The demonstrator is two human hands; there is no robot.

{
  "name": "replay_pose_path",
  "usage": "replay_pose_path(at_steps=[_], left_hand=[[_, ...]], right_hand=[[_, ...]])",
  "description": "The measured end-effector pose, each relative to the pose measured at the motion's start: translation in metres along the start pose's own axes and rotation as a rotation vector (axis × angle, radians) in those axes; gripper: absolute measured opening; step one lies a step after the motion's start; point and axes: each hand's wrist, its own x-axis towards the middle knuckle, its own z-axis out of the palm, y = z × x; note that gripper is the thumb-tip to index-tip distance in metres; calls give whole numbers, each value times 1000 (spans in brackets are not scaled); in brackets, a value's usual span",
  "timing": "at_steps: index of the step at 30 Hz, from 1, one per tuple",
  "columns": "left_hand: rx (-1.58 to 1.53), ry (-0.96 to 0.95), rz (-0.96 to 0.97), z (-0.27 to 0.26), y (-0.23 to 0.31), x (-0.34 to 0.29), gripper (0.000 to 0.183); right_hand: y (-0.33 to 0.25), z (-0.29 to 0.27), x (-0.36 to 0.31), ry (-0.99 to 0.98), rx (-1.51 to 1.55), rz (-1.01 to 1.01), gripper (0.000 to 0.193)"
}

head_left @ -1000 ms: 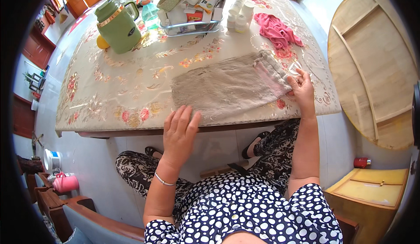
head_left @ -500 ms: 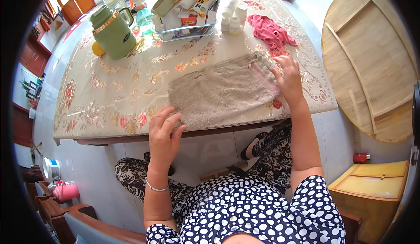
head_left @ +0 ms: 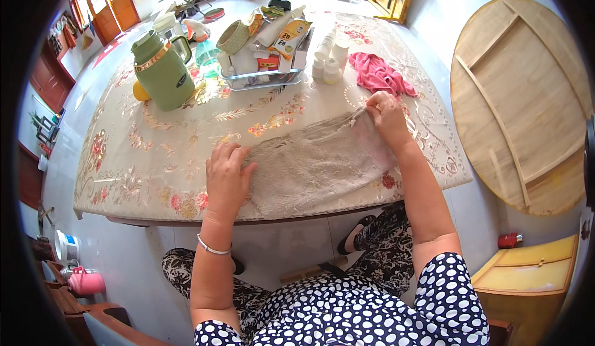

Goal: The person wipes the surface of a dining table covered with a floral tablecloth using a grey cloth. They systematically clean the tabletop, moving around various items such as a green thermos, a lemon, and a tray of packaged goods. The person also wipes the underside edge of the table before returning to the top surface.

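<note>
Floral tablecloth (head_left: 139, 188); grey cloth (head_left: 310, 166) flat, right hand (head_left: 387, 116) pinching corner.

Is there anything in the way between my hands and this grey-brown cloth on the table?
Nothing visible. Your right hand appears to pinch the far right corner of the grey-brown cloth, and your left hand is at its left end. The pink cloth lies beyond, not between.

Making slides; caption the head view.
Right hand holding a grey cloth by its far corner, left hand at its left end.
</note>
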Motion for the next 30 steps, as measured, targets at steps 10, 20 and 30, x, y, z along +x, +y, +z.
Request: replay_pose_path(at_steps=[10,20,30], left_hand=[[-261,-2,-34,5,-17,-5,17],[-29,-3,-46,11,-11,-9,24],[17,-11,-75,7,-2,-10,24]], right_hand=[[-1,-4,-8,-209,25,-25,15],[-14,-14,-5,-308,42,-88,17],[-7,-43,-5,-261,675,227,5]])
